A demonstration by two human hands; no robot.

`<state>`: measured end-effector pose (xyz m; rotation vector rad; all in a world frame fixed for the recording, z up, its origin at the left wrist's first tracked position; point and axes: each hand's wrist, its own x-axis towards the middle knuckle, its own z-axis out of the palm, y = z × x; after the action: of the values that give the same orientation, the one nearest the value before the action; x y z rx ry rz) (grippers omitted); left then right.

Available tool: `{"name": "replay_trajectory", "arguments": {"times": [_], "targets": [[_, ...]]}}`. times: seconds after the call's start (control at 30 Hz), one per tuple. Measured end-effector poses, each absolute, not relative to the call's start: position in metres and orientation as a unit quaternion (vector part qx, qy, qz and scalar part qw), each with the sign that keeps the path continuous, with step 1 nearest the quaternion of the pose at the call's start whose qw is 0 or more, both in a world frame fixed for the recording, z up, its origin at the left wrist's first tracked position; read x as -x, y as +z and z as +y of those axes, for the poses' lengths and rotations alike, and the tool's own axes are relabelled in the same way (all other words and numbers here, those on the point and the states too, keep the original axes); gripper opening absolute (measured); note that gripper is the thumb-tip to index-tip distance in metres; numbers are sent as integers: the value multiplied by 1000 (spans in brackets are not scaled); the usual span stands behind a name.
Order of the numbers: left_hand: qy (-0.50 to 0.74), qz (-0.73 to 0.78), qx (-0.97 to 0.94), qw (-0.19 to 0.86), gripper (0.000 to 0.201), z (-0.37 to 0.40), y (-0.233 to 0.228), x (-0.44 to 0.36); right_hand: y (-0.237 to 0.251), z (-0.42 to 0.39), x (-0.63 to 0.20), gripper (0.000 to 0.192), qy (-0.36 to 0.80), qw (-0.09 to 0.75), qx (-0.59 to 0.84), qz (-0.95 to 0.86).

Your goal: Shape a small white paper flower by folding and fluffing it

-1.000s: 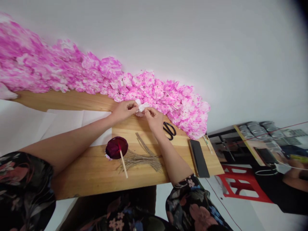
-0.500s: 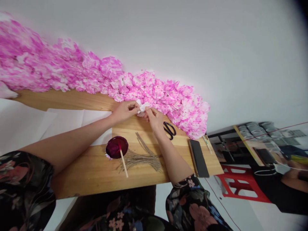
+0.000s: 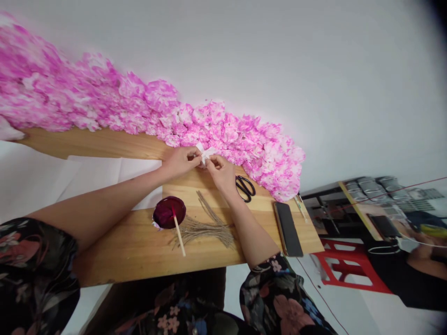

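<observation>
The wooden desk (image 3: pixel 132 256) is lined along its far side, from 10 through 12 to 3 o'clock, by a heap of pink-and-white flowers (image 3: pixel 223 123). At the clock's centre, close against the heap's near edge, the left hand (image 3: pixel 179 163) and right hand (image 3: pixel 221 174) are both narrowed to a pinch, and a crumpled white piece (image 3: pixel 206 154) is held between them. Petals could be snagged if the pinch were pushed toward 12; the thin-looking piece could be torn by too hard an opposed pull.

Toward 9 o'clock, white sheets (image 3: pixel 94 172) are spread, partly covered by the left forearm. At 6, a bundle of dry stems (image 3: pixel 209 230) is laid just beside the right forearm. A dark phone (image 3: pixel 288 228) is placed at 4, and nearer in, black-handled scissors (image 3: pixel 245 188) are partly hidden by the right wrist. At 7, a dish of dark red liquid (image 3: pixel 162 214) is set near the sheets; were its jutting stick (image 3: pixel 179 239) caught by a low forearm, sheets or stems could be stained.
</observation>
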<state>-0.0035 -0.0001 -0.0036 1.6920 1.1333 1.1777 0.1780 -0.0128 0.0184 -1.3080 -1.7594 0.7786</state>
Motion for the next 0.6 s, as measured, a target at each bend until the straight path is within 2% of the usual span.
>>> {"name": "replay_trajectory", "arguments": {"times": [0.17, 0.37, 0.6], "targets": [[489, 433, -628, 423, 25, 6, -6, 4, 14, -4, -183, 25, 352, 425, 507, -662], [502, 409, -606, 462, 24, 8, -6, 5, 9, 3, -187, 39, 479, 431, 529, -552], [488, 392, -637, 450, 26, 2, -2, 4, 15, -3, -183, 36, 379, 439, 498, -645]]}}
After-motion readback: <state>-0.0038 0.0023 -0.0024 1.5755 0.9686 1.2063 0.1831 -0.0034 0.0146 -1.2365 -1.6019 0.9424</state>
